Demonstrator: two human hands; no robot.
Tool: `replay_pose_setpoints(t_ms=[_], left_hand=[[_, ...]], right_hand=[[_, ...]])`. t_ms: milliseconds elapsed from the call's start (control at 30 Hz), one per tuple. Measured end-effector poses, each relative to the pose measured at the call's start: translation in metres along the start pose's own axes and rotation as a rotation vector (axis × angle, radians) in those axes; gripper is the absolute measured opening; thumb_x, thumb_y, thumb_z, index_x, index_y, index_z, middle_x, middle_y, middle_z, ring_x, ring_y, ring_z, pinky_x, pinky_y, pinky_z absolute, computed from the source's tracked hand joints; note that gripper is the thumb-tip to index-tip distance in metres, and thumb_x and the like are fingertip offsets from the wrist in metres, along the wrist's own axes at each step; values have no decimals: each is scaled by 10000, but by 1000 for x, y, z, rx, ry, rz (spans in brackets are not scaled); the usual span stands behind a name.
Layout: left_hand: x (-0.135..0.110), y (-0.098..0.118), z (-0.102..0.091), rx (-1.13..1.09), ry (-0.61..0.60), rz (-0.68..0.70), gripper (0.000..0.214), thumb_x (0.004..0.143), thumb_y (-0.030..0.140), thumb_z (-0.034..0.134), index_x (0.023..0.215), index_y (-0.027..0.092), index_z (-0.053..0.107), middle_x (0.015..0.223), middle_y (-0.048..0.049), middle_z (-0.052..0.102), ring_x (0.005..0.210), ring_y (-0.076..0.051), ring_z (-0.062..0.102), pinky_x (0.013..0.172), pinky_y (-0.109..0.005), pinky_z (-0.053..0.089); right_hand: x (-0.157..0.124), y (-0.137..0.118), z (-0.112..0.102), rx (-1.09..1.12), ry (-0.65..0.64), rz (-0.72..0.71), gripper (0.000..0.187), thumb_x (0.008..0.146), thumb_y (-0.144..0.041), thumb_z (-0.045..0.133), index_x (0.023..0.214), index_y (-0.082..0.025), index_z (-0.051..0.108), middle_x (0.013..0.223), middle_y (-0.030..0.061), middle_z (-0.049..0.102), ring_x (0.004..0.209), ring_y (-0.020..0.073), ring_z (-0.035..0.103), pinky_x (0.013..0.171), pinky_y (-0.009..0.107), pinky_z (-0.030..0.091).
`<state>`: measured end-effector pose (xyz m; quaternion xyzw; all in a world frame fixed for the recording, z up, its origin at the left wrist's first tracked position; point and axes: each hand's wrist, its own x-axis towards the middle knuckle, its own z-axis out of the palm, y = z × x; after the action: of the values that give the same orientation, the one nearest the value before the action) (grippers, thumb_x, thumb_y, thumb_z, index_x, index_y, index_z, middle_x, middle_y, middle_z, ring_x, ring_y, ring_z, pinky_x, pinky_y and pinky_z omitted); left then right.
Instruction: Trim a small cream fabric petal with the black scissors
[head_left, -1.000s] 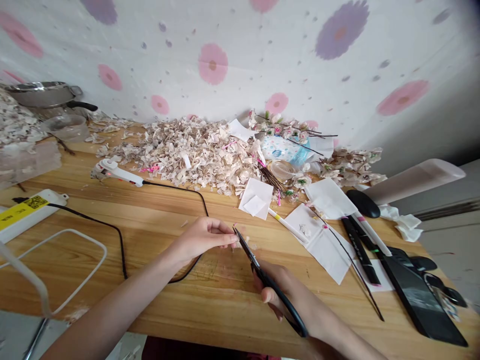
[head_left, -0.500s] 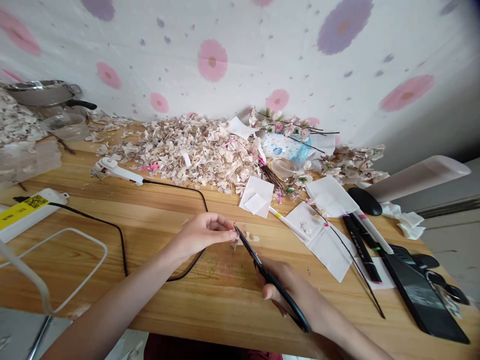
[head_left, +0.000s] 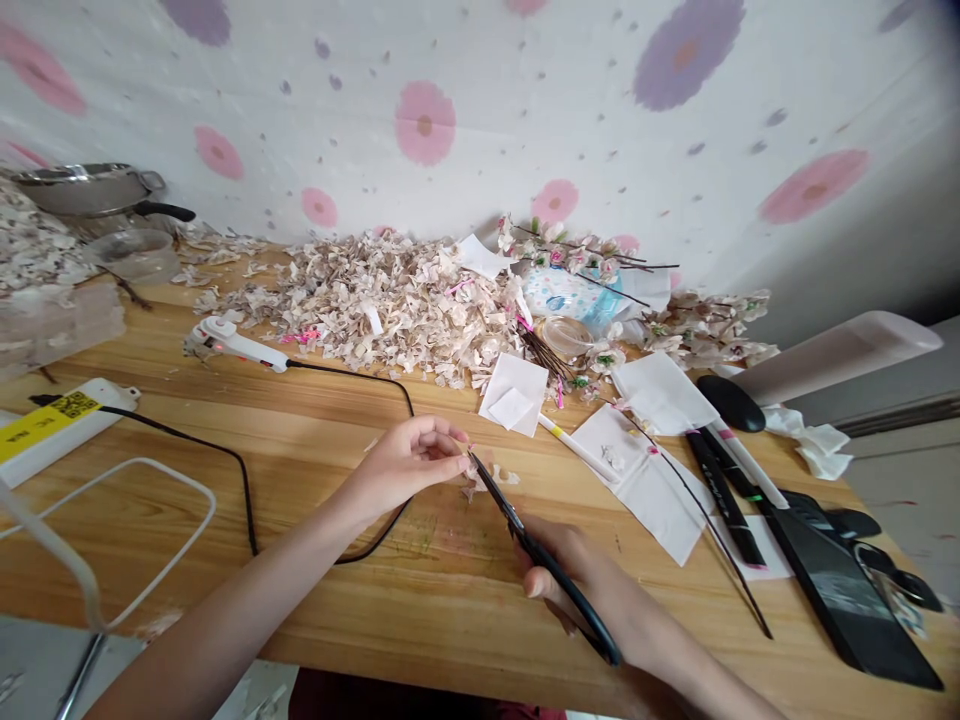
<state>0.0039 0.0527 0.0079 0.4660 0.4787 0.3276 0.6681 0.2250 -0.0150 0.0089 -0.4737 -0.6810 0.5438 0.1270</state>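
Observation:
Black-handled scissors (head_left: pixel 564 578) are gripped in my right hand (head_left: pixel 559 560), their blades pointing up and left. The blade tips lie right at the fingertips of my left hand (head_left: pixel 416 457). Thumb and fingers there are pinched together on a small piece that is too tiny to name. Below the tips, several pale petal-like scraps (head_left: pixel 510 477) rest on the wooden table (head_left: pixel 450 620). My left fingers partly hide the pinched piece.
A large heap of pale scraps (head_left: pixel 390 300) lines the wall. A glue gun (head_left: pixel 236 342) trails a black cable behind my left wrist. White paper squares (head_left: pixel 664 510), a dark flower stem (head_left: pixel 712 530), markers (head_left: pixel 724 500) and a phone (head_left: pixel 847 590) lie at right.
My left hand has shifted very slightly, its fingers rolling a little at the scissor tips. The scissors and my right hand look nearly still.

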Motion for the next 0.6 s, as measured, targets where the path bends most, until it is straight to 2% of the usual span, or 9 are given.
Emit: replay_pose_setpoints(t_ms=[200,300,600], left_hand=[[2,-8,1,37,14,48,240,673,269,773,833,147,644,840,-41,727,805,-167,672,767,-273,485],[1,-12,3,35,12,16,247,670,310,775,807,145,653,873,-64,745,829,-186,689,785,-287,496],[0,-11,3,61,-26,42,221,698,359,753,762,154,702,811,-57,765,817,-205,710,805,-290,505]], right_hand=[[0,3,3,55,1,21,727,706,-896,358,745,-178,464,659,-9,435,579,140,417,518,235,316],[1,6,4,88,-10,18,719,716,-885,373,763,-175,472,660,-16,422,552,129,407,485,227,310],[0,4,2,-14,20,-33,711,757,-866,327,763,-174,491,705,12,502,647,166,445,567,249,338]])
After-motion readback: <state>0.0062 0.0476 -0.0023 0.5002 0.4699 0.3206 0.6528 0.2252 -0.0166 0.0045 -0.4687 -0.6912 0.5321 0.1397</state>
